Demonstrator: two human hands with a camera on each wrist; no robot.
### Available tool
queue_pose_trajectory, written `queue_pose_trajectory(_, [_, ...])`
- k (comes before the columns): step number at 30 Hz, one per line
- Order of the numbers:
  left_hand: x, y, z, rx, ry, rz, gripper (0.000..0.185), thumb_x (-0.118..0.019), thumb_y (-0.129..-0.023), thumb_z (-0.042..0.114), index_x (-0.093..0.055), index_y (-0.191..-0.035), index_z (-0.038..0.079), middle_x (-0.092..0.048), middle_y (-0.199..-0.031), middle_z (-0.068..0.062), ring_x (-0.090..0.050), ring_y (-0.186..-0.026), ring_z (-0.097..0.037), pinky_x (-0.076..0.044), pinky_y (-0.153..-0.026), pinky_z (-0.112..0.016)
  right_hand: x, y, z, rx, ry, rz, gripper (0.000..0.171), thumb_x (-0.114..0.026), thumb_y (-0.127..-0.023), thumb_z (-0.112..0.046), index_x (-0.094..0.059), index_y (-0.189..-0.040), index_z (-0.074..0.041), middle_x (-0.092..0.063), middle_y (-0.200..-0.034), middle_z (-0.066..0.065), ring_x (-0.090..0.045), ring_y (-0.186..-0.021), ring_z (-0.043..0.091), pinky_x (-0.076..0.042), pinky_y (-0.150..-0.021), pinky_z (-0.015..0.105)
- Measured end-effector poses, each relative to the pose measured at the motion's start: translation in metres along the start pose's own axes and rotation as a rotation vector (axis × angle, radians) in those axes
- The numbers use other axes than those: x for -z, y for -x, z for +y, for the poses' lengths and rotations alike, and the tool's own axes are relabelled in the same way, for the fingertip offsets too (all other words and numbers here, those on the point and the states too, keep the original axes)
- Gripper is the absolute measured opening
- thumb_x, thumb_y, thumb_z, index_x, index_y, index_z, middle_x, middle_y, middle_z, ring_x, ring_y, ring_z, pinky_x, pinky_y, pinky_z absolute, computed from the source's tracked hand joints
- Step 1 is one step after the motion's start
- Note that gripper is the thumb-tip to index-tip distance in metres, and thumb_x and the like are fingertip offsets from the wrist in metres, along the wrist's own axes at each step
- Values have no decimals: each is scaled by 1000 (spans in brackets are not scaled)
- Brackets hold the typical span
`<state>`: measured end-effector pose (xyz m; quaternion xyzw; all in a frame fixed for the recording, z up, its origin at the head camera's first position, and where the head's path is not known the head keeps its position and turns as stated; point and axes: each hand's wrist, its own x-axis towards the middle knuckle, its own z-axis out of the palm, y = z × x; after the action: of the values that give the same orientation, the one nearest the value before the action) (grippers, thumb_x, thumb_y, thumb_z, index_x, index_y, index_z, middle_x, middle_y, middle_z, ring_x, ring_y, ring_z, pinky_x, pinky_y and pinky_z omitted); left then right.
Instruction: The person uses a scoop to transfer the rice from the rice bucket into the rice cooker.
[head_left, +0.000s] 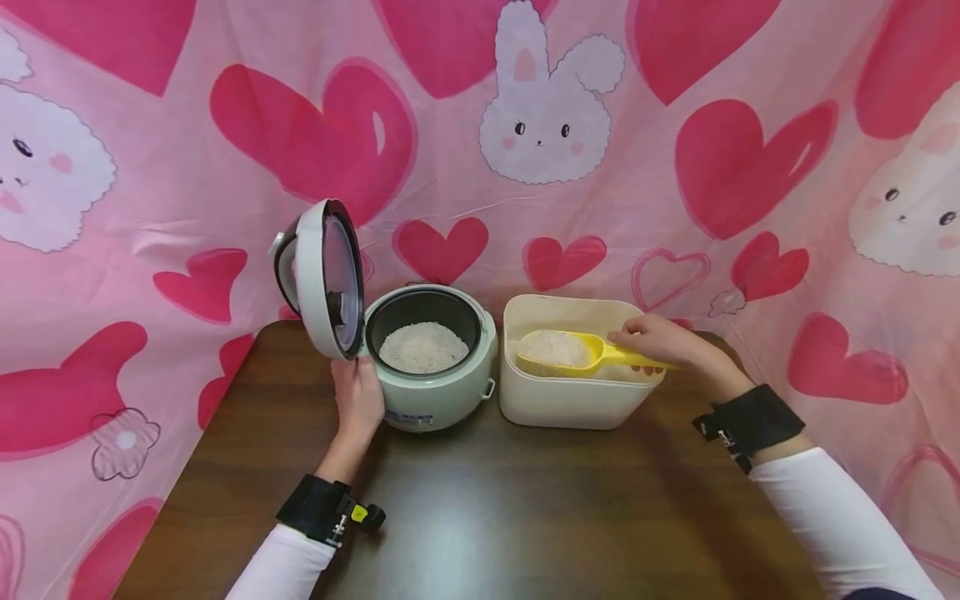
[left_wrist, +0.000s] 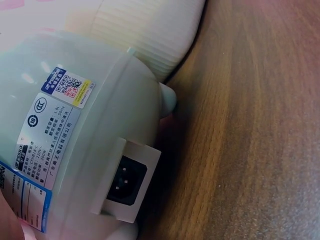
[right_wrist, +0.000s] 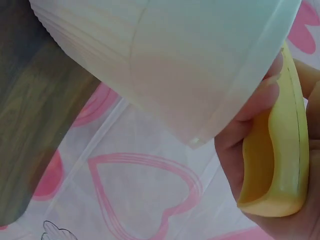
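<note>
Down on the brown table (head_left: 450,517), touching the side of the open rice cooker (head_left: 442,396) with the left hand (head_left: 359,393), though with fingers mostly hidden, so impossible to tell whether gripping. Now across to the right hand (head_left: 656,342), curled round the handle of the yellow scoop (head_left: 598,352)! Heaped with rice (head_left: 553,347) just left of that grip, at the mouth of the cream tub (head_left: 566,404). And beyond, pink printed cloth (head_left: 450,187).

Pale glare marks the table (head_left: 450,525); both wrist views look hazy.
</note>
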<state>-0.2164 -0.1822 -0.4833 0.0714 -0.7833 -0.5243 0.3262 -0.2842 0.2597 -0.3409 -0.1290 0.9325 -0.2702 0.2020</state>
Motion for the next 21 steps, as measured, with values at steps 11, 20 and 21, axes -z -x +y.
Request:
queue_pose_trajectory(11, [1,-2,2,-1,-7,-11,48,-37,-102,16,-48,-143,-7,-47,-136,-38,-40,-129,-52,-30,-110,-65,7,11,10,47,-155,8,38,-52,-108,-34,-62,-97,1,-58,-72,7,-54,-62,24,-47,-58,30])
queue_pose_trajectory(20, [2,-1,3,27,-17,-35,50,-34,-103,19,-46,-145,-6,-46,-136,-37,-39,-129,-51,-30,-108,-67,11,15,10,56,-227,9,36,-55,-107,-33,-62,-100,1,-58,-73,6,-55,-63,23,-44,-57,29])
queue_pose_trajectory(21, [2,-1,3,31,-16,-35,50,-34,-103,19,-45,-146,-5,-45,-136,-37,-39,-129,-51,-30,-108,-67,12,14,8,63,-228,7,36,-55,-107,-33,-62,-100,1,-58,-73,5,-55,-63,23,-45,-57,29])
